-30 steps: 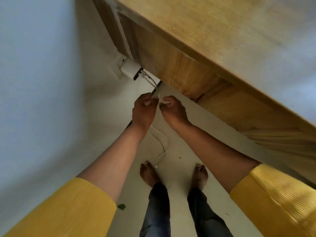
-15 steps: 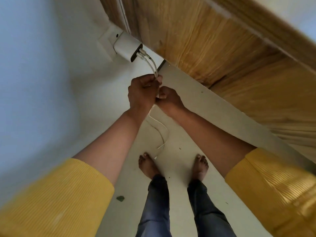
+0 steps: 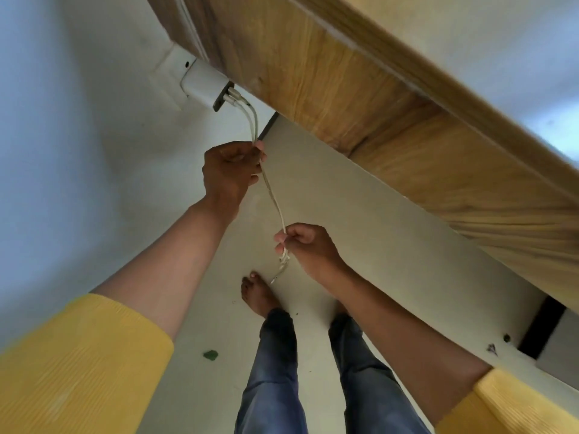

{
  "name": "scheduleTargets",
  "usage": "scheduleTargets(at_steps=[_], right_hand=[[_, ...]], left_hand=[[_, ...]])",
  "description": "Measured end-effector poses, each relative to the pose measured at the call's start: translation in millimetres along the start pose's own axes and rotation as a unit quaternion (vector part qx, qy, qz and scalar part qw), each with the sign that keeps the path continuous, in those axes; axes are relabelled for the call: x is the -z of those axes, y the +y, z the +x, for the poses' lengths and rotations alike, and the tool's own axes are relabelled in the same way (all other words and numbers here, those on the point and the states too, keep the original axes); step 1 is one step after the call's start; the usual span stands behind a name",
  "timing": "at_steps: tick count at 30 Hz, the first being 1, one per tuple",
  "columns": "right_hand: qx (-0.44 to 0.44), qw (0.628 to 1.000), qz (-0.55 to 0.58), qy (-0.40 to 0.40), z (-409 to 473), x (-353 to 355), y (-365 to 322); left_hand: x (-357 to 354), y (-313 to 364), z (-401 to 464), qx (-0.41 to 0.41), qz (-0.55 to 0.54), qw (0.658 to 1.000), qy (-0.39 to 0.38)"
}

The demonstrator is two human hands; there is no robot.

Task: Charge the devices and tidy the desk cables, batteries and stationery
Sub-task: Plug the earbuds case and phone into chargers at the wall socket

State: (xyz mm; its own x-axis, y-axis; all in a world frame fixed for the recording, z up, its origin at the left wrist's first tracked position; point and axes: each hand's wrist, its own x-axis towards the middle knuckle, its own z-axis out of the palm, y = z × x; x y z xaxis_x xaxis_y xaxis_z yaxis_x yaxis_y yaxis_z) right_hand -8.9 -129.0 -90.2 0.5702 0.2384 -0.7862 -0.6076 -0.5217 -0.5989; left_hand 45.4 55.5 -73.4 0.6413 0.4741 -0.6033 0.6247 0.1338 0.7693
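Right hand (image 3: 308,245) is now well apart from left hand (image 3: 230,170); 0.5 s ago both were touching, just under the white charger (image 3: 205,87) on the wall. Left hand grips the white cables (image 3: 272,198) near the plugs, fingers curled round them. Right hand pinches them lower, near the free ends, above the floor beside the wooden bench (image 3: 360,89). Cables are now straight between the hands, so prob. ready for bundling; charger end stays plugged in.
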Motion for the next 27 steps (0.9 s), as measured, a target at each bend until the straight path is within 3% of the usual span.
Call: scheduleTargets(at_steps=[6, 8, 11, 19, 22, 27], right_hand=[[0.022, 0.991, 0.101, -0.081, -58.7, 19.8, -47.2], [0.031, 0.988, 0.125, -0.083, -75.1, 24.3, -65.5], [0.034, 0.982, 0.166, -0.084, -96.8, 31.8, -90.2], [0.052, 0.986, 0.128, -0.094, -148.3, 53.9, -136.5], [0.025, 0.982, 0.162, -0.096, -171.2, 64.5, -138.7], [0.075, 0.987, 0.098, -0.104, -205.4, 81.8, -122.2]], left_hand=[[-0.6, 2.8, -69.0, 0.133, 0.027, 0.986, -0.102], [6.8, 2.2, -111.3, 0.126, 0.034, 0.980, -0.152], [20.7, -0.5, -173.9, 0.093, -0.047, 0.976, -0.190], [25.3, 49.6, -242.0, -0.012, 0.006, 0.988, -0.157], [23.7, 88.5, -254.7, -0.016, -0.033, 0.990, -0.133], [25.6, 142.4, -253.3, 0.004, -0.117, 0.984, -0.137]])
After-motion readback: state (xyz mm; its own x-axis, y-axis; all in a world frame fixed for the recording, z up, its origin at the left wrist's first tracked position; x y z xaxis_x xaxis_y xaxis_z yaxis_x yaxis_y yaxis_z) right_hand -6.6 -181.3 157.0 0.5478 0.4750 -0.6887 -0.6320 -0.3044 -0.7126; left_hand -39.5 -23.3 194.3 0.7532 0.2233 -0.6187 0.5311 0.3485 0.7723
